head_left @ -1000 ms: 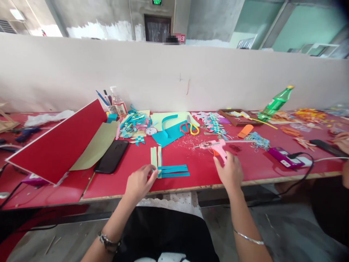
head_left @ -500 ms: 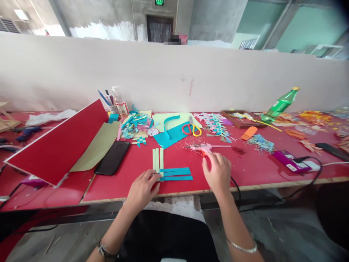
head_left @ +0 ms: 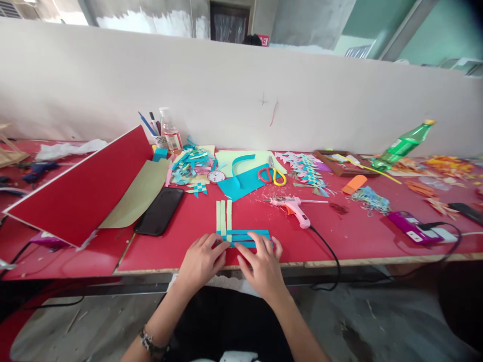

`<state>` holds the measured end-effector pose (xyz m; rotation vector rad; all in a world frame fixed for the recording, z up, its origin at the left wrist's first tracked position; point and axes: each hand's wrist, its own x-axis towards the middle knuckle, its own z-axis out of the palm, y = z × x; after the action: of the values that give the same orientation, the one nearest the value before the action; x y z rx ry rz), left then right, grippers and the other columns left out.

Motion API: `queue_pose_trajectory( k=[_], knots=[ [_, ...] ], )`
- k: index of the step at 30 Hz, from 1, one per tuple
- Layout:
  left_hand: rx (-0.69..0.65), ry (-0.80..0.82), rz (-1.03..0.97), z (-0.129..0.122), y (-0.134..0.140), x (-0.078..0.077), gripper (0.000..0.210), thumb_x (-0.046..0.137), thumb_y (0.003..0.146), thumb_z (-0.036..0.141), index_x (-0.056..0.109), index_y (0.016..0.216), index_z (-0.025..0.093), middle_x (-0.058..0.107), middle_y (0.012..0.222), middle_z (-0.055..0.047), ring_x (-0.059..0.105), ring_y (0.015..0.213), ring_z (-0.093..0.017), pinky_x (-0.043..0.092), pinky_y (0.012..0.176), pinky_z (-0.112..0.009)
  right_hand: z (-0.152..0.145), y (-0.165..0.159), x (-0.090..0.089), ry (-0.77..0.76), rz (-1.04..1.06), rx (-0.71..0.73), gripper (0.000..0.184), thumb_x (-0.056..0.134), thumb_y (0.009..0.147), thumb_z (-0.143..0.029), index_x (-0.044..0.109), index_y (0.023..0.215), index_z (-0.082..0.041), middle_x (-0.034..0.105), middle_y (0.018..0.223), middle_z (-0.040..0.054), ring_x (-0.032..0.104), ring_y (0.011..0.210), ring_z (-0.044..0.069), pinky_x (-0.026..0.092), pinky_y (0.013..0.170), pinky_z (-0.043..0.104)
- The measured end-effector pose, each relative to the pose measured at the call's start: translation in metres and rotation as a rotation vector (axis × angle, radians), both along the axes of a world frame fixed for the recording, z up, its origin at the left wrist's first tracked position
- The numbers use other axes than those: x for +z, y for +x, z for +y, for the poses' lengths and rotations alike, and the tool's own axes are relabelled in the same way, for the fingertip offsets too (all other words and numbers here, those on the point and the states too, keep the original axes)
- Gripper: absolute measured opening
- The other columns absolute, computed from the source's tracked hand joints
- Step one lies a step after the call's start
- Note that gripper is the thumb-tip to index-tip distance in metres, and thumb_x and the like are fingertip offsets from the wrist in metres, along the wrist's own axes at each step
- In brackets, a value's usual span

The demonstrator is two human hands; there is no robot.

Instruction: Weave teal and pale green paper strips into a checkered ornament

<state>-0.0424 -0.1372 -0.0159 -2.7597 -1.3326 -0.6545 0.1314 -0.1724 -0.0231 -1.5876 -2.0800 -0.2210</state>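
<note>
Pale green paper strips (head_left: 223, 216) run away from me and cross blue paper strips (head_left: 260, 233) in a small checkered weave at their corner. My left hand (head_left: 202, 261) has its fingers bunched at that woven corner, gripping the strips' near left end. Over the blue strips, my right hand (head_left: 261, 264) has its fingers spread, with fingertips touching the strips and the thumb close to the weave. A pink glue gun (head_left: 294, 206) lies on its side beyond my right hand, its cord hanging over the table edge.
Scissors (head_left: 277, 176) lie on blue paper sheet (head_left: 241, 185) behind the weave. Left are a black phone (head_left: 159, 211) and a leaning red board (head_left: 86, 186). A strip pile (head_left: 192, 166), green bottle (head_left: 405, 146) and purple power box (head_left: 409, 229) stand around the red table (head_left: 158, 256).
My right hand has left the glue gun and moved left onto the blue strips. The left hand stays at the woven corner. The view has tilted slightly downward.
</note>
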Motion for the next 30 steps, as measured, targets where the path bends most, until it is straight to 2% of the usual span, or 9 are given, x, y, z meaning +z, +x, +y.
queue_pose_trajectory(
  k=[5, 12, 20, 23, 25, 28, 30],
  knots=[
    [0.010, 0.010, 0.020, 0.000, 0.000, -0.001, 0.024, 0.038, 0.083, 0.020, 0.056, 0.098, 0.022, 0.055, 0.094, -0.006, 0.051, 0.082, -0.017, 0.043, 0.070, -0.028, 0.000, 0.010, -0.002, 0.022, 0.019, -0.026, 0.022, 0.047, 0.080, -0.036, 0.062, 0.095, -0.032, 0.050, 0.116, 0.0041, 0.043, 0.102, 0.022, 0.017, 0.093, 0.045],
    [0.019, 0.001, 0.011, -0.001, 0.000, -0.002, 0.024, 0.037, 0.083, 0.020, 0.056, 0.097, 0.022, 0.056, 0.094, -0.006, 0.053, 0.083, -0.016, 0.044, 0.071, -0.027, -0.006, 0.036, -0.005, 0.080, 0.026, -0.140, 0.021, 0.048, 0.079, -0.039, 0.064, 0.090, -0.033, 0.054, 0.110, 0.0032, 0.045, 0.100, 0.020, 0.013, 0.093, 0.044],
    [0.021, 0.003, 0.002, 0.000, -0.001, -0.002, 0.022, 0.037, 0.083, 0.020, 0.055, 0.096, 0.020, 0.057, 0.095, -0.005, 0.053, 0.083, -0.016, 0.044, 0.072, -0.028, -0.005, 0.050, -0.007, 0.150, 0.018, -0.203, 0.020, 0.049, 0.078, -0.037, 0.066, 0.084, -0.028, 0.056, 0.104, 0.0045, 0.048, 0.094, 0.021, 0.017, 0.091, 0.044],
    [0.014, 0.018, -0.009, 0.000, -0.001, -0.003, 0.022, 0.037, 0.083, 0.020, 0.053, 0.098, 0.020, 0.057, 0.095, -0.005, 0.053, 0.085, -0.017, 0.044, 0.074, -0.030, -0.004, 0.052, -0.009, 0.220, 0.040, -0.188, 0.018, 0.050, 0.078, -0.034, 0.065, 0.084, -0.027, 0.057, 0.102, 0.0044, 0.050, 0.091, 0.020, 0.019, 0.090, 0.043],
    [0.016, 0.010, -0.019, 0.000, -0.002, -0.003, 0.022, 0.038, 0.083, 0.021, 0.051, 0.101, 0.020, 0.057, 0.096, -0.005, 0.053, 0.087, -0.018, 0.044, 0.075, -0.030, -0.004, 0.055, -0.010, 0.322, 0.086, -0.178, 0.019, 0.051, 0.077, -0.029, 0.062, 0.091, -0.024, 0.057, 0.098, 0.0056, 0.051, 0.087, 0.019, 0.024, 0.088, 0.041],
    [0.116, -0.026, -0.069, 0.002, 0.000, -0.002, 0.027, 0.040, 0.083, 0.030, 0.048, 0.107, 0.020, 0.056, 0.100, -0.006, 0.052, 0.091, -0.019, 0.045, 0.075, -0.030, -0.002, 0.059, -0.010, 0.438, 0.196, -0.169, 0.028, 0.049, 0.076, -0.020, 0.052, 0.104, -0.019, 0.056, 0.094, 0.0084, 0.052, 0.087, 0.020, 0.032, 0.083, 0.037],
    [0.265, -0.025, -0.098, 0.005, 0.002, -0.001, 0.036, 0.042, 0.082, 0.039, 0.046, 0.110, 0.017, 0.055, 0.102, -0.009, 0.051, 0.093, -0.022, 0.044, 0.075, -0.033, 0.001, 0.059, -0.011, 0.411, 0.241, -0.162, 0.031, 0.048, 0.077, -0.018, 0.048, 0.108, -0.017, 0.056, 0.094, 0.0098, 0.051, 0.090, 0.021, 0.034, 0.081, 0.037]
  ],
)
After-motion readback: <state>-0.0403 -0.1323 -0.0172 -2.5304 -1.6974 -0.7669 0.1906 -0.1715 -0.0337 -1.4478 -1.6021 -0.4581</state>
